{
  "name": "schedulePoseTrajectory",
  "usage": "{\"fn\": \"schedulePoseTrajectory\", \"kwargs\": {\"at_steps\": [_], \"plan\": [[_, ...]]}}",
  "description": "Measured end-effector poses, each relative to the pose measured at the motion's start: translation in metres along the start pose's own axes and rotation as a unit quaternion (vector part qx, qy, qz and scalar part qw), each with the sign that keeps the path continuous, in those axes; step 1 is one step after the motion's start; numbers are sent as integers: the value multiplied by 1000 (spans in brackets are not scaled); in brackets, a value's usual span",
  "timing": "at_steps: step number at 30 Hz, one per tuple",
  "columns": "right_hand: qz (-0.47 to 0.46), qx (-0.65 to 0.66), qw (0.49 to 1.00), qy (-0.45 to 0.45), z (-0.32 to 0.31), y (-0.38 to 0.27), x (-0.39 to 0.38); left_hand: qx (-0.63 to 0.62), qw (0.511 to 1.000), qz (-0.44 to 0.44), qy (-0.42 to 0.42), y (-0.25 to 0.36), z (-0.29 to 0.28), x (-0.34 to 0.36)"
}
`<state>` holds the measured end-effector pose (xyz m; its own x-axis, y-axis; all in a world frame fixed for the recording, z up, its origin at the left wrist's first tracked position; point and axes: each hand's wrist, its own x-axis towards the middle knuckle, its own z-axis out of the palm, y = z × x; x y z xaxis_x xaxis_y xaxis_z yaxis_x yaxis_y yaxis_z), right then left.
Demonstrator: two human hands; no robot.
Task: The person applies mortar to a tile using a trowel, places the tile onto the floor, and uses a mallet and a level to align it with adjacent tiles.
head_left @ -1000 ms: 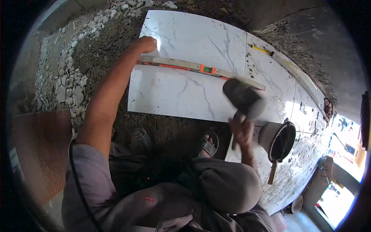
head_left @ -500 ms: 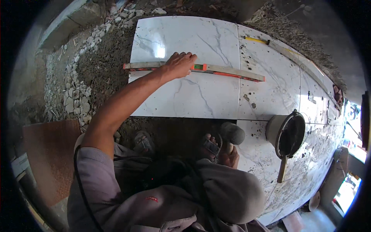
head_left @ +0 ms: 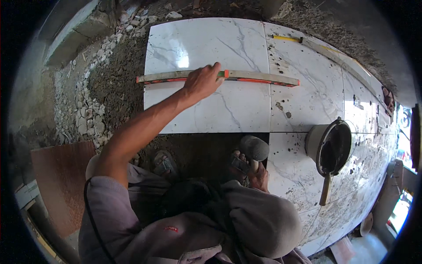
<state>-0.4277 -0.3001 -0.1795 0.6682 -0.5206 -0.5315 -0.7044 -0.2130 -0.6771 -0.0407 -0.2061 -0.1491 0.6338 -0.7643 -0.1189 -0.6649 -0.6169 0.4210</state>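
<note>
My left hand [head_left: 202, 82] is closed over the middle of a long spirit level [head_left: 252, 77], partly covering its green vial. One finger points up off it. The level lies across a large white marble-patterned tile [head_left: 184, 116], its right end reaching onto the neighbouring tile [head_left: 303, 105]. Low between my knees, my right hand [head_left: 259, 177] grips the short handle of a mallet [head_left: 255, 148], whose thick grey head is raised toward the tile's near edge. The handle's lower part is hidden in my fingers.
A mortar-filled bucket [head_left: 313, 145] with a handled tool [head_left: 326, 189] stands on mortar-spotted tiles to the right. A long straightedge [head_left: 340, 61] lies at the far right. Rubble [head_left: 90, 116] and dark mortar [head_left: 118, 72] border the left. A brown board [head_left: 63, 185] sits lower left.
My left hand has shifted slightly along the level, covering more of the vial. The mallet head has moved left and a little farther away, off the right-hand tile's edge. My view has turned slightly.
</note>
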Motion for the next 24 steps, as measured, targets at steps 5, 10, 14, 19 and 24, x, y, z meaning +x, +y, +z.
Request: {"fn": "schedulePoseTrajectory", "kwargs": {"at_steps": [5,10,14,19,24], "plan": [[22,24,998,-53,1,-9,1,-296,925,-214,-104,16,13,-25],[10,66,996,-51,2,-11,12,-387,860,-326,-66,26,32,18],[3,100,994,-50,13,1,13,-305,910,-281,-4,-19,67,32],[-18,31,999,-26,8,17,10,-343,908,-237,37,-31,49,17],[-52,76,995,20,-1,23,-5,-332,900,-266,92,-32,-32,16]]}}
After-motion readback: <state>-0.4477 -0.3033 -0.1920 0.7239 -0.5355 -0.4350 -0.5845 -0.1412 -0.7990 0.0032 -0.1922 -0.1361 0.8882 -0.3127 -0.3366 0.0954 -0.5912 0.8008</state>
